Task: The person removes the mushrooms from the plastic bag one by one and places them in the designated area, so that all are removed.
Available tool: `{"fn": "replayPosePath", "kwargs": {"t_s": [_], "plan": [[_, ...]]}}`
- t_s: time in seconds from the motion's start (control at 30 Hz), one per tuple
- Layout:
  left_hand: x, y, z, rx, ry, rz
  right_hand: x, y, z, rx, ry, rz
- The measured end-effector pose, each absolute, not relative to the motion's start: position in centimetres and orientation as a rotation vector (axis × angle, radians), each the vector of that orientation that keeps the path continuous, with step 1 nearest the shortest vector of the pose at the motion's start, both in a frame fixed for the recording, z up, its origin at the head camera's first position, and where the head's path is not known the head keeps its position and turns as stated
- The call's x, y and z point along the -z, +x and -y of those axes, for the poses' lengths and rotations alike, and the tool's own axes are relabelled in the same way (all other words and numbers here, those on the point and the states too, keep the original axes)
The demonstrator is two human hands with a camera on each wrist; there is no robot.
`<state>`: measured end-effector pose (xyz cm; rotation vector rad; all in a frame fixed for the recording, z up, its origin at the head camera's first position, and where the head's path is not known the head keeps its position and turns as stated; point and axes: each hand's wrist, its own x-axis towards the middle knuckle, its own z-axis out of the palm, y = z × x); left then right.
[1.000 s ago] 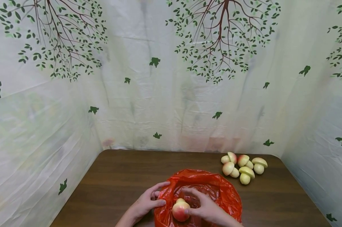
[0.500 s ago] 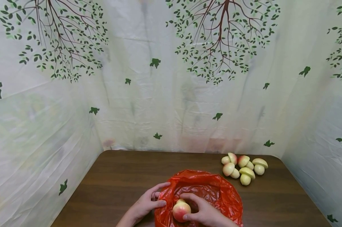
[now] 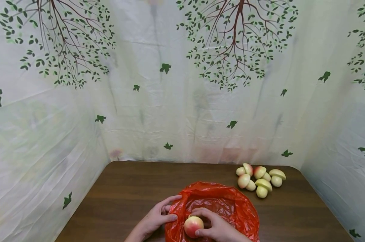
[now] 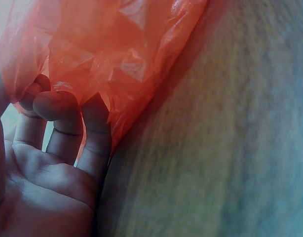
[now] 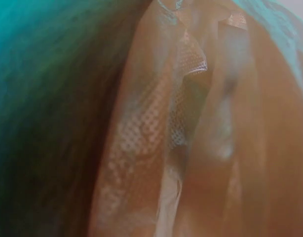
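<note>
A red plastic bag (image 3: 246,211) stands with its mouth wide open near the front of the table. On its left side my left hand (image 3: 153,216) holds the rim, thumb on the inner side. The left wrist view has the curled fingers of that left hand (image 4: 57,148) against the thin red bag (image 4: 97,44). Inside the bag mouth my right hand (image 3: 217,225) holds a mushroom (image 3: 193,226) with a rounded pink-and-cream cap, its stem mostly hidden. In the right wrist view, bag plastic (image 5: 136,148) fills most of the frame and hides that hand.
Several similar mushrooms (image 3: 263,187), cream, yellowish and pink, lie in a cluster at the table's back right. The brown wooden table (image 3: 124,188) ends at a pale curtain (image 3: 176,111) printed with trees and leaves, which also hangs along both sides.
My right hand has shifted slightly down and left, tilting the mushroom so its stem shows less. My left hand has stayed on the bag rim.
</note>
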<state>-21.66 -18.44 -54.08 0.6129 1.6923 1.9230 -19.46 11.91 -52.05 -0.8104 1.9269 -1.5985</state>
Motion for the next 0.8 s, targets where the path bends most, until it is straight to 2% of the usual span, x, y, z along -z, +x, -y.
{"fn": "replayPosePath", "kwargs": {"t_s": [0.37,0.57,0.8], "plan": [[54.2,-21.8,18.3,-1.933,0.631,-1.669,51.8,-19.2,-12.1,1.678,-0.752,-1.829],[54.3,-21.8,18.3,-1.942,0.638,-1.653,50.7,-19.1,-12.3,1.642,-0.698,-1.97],[54.3,-21.8,18.4,-1.946,0.643,-1.645,49.3,-19.7,-13.4,1.671,-0.803,-2.063]]}}
